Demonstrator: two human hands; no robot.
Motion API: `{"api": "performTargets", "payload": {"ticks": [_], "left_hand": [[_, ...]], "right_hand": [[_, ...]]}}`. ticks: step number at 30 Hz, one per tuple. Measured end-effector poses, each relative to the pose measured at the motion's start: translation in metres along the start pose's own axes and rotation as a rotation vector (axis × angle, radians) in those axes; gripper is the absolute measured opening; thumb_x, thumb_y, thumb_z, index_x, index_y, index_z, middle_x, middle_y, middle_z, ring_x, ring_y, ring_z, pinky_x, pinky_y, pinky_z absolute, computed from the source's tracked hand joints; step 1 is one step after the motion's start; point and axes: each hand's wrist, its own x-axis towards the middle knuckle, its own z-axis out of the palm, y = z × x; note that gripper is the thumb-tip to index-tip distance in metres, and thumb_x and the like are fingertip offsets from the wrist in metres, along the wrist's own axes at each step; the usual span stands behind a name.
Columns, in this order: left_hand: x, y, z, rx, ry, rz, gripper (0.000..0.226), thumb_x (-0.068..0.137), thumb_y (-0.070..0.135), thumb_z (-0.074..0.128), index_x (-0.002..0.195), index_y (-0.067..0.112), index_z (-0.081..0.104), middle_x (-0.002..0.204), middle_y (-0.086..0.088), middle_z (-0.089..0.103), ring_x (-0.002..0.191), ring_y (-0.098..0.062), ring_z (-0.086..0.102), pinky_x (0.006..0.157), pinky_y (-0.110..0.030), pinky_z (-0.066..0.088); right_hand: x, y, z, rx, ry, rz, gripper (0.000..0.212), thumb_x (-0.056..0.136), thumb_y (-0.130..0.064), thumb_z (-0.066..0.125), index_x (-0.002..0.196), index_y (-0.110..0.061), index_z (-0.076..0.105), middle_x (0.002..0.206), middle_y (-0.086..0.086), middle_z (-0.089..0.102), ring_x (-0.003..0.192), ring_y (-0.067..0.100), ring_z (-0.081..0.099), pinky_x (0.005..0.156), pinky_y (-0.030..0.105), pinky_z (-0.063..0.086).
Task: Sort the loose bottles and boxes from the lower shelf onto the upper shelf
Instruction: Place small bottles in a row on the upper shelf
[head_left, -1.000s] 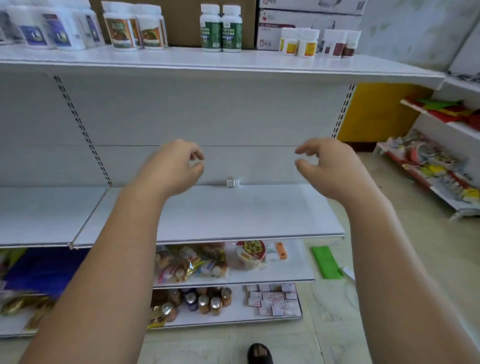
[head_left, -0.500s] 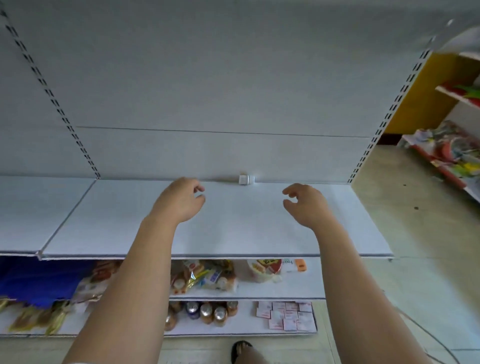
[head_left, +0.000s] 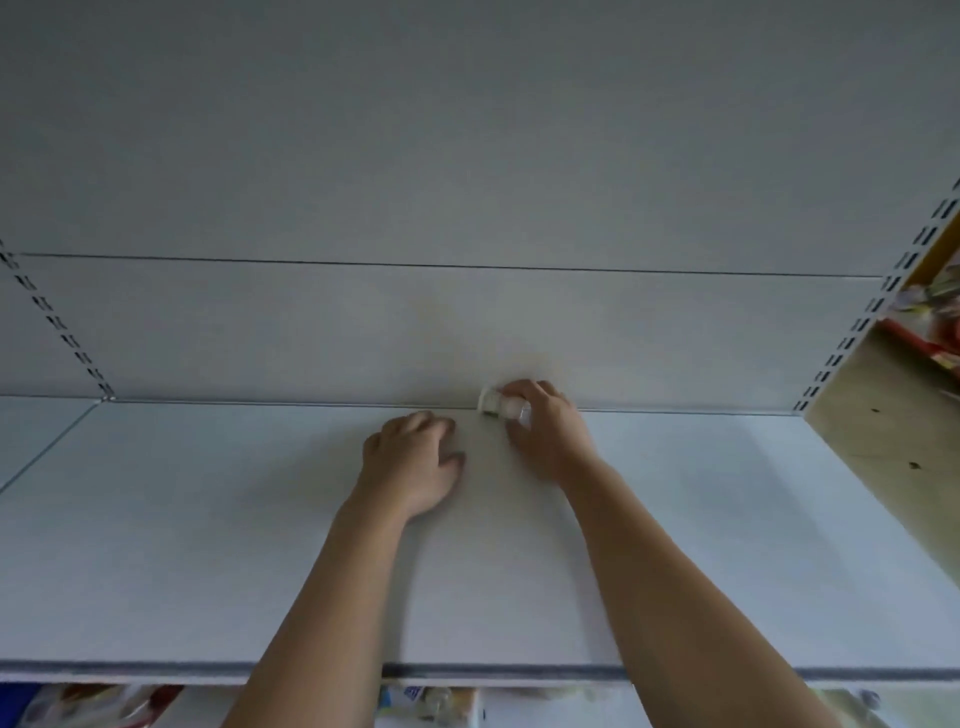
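So the box (head_left: 490, 404) is this tiny white thing sitting right at the back edge of the shelf (head_left: 208, 545), pushed up against the back panel (head_left: 467, 332), a bit right of the middle of that edge. Nothing else is near it on the shelf.

The right grip (head_left: 545, 434) is on it, fingers curled over the top and round its right end, so only the left end of the box shows. It looks like a hold to me, not just a touch, though the box is blurry and I can't see the thumb side. The left grip (head_left: 410, 467) is just beside it to the left, resting on the shelf with the fingers loosely bent and nothing in it.

Handling-wise, my guess is it weighs next to nothing and is stiff enough, probably card or light plastic. A fingertip pinch across the two short sides should do; no need for a full fist. Squeeze too hard and a thin card box could dent. The real nuisance is how it's jammed against the panel, since there's no room to get a finger behind it. I'd drag it toward the front edge a little first, then pinch it. Being that small, it could also flick out of the fingers.

More goods (head_left: 426, 701) peek out on the shelf below.
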Motion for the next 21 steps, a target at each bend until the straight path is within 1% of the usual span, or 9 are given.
{"api": "performTargets", "payload": {"ticks": [2, 4, 6, 7, 9, 13, 15, 18, 21], "left_hand": [[-0.001, 0.000, 0.005, 0.006, 0.020, 0.005, 0.049, 0.096, 0.049, 0.048, 0.142, 0.031, 0.046, 0.154, 0.003, 0.036, 0.143, -0.024, 0.028, 0.112, -0.038, 0.022], [-0.003, -0.001, 0.005, -0.011, 0.018, 0.001, 0.050, 0.096, 0.048, 0.049, 0.142, 0.030, 0.046, 0.155, 0.003, 0.036, 0.143, -0.024, 0.028, 0.113, -0.037, 0.021], [-0.007, -0.001, -0.003, -0.034, 0.006, -0.023, 0.050, 0.095, 0.046, 0.052, 0.142, 0.029, 0.047, 0.152, 0.002, 0.040, 0.140, -0.025, 0.033, 0.112, -0.038, 0.025], [-0.009, 0.000, -0.008, -0.037, -0.010, -0.036, 0.049, 0.095, 0.046, 0.052, 0.141, 0.029, 0.048, 0.150, 0.001, 0.043, 0.138, -0.027, 0.037, 0.110, -0.038, 0.029], [-0.016, 0.005, -0.020, -0.033, -0.037, -0.042, 0.047, 0.096, 0.044, 0.051, 0.140, 0.029, 0.048, 0.147, -0.001, 0.046, 0.134, -0.027, 0.042, 0.106, -0.038, 0.033], [-0.040, 0.023, -0.048, -0.065, -0.030, -0.003, 0.043, 0.097, 0.041, 0.052, 0.138, 0.027, 0.051, 0.145, -0.001, 0.048, 0.132, -0.025, 0.044, 0.105, -0.037, 0.034], [-0.058, 0.029, -0.063, -0.087, -0.040, 0.009, 0.043, 0.097, 0.040, 0.052, 0.138, 0.025, 0.051, 0.145, -0.001, 0.048, 0.131, -0.025, 0.045, 0.105, -0.037, 0.036], [-0.087, 0.038, -0.086, -0.161, -0.067, 0.011, 0.045, 0.097, 0.040, 0.053, 0.140, 0.025, 0.050, 0.146, -0.001, 0.048, 0.130, -0.024, 0.048, 0.104, -0.038, 0.039], [-0.118, 0.048, -0.113, -0.199, -0.077, 0.018, 0.049, 0.097, 0.040, 0.054, 0.143, 0.024, 0.046, 0.149, -0.002, 0.045, 0.131, -0.025, 0.048, 0.106, -0.039, 0.040]], "right_hand": [[0.003, 0.002, 0.003, 0.081, 0.018, 0.010, 0.036, 0.085, -0.012, 0.065, 0.121, -0.016, 0.064, 0.116, 0.012, 0.061, 0.105, 0.034, 0.059, 0.084, 0.032, 0.045], [-0.001, 0.000, -0.002, 0.167, 0.020, 0.056, 0.036, 0.086, -0.015, 0.064, 0.122, -0.020, 0.063, 0.105, 0.008, 0.061, 0.094, 0.028, 0.062, 0.079, 0.029, 0.046], [-0.010, -0.007, -0.012, 0.283, 0.027, 0.122, 0.029, 0.089, -0.019, 0.059, 0.118, -0.024, 0.060, 0.084, 0.005, 0.062, 0.074, 0.022, 0.059, 0.065, 0.027, 0.044], [-0.014, -0.011, -0.017, 0.369, 0.039, 0.163, 0.023, 0.090, -0.020, 0.058, 0.113, -0.023, 0.060, 0.076, 0.003, 0.060, 0.066, 0.019, 0.055, 0.060, 0.027, 0.042], [-0.022, -0.017, -0.027, 0.552, 0.058, 0.267, 0.014, 0.092, -0.023, 0.059, 0.105, -0.017, 0.064, 0.073, -0.001, 0.057, 0.061, 0.014, 0.050, 0.056, 0.025, 0.038], [-0.046, -0.036, -0.049, 0.718, -0.001, 0.398, 0.019, 0.088, -0.035, 0.069, 0.085, -0.016, 0.070, 0.067, -0.003, 0.054, 0.062, 0.014, 0.047, 0.061, 0.029, 0.038], [-0.061, -0.049, -0.062, 0.803, -0.035, 0.402, 0.020, 0.090, -0.032, 0.069, 0.082, -0.014, 0.070, 0.067, -0.004, 0.053, 0.064, 0.013, 0.047, 0.064, 0.027, 0.039], [-0.085, -0.071, -0.084, 0.959, -0.059, 0.420, 0.019, 0.094, -0.028, 0.066, 0.097, -0.009, 0.068, 0.080, -0.003, 0.060, 0.076, 0.010, 0.056, 0.074, 0.025, 0.044], [-0.109, -0.096, -0.106, 1.000, -0.049, 0.460, 0.029, 0.093, -0.028, 0.067, 0.110, -0.006, 0.062, 0.104, 0.008, 0.067, 0.097, 0.019, 0.064, 0.084, 0.032, 0.056]]}}
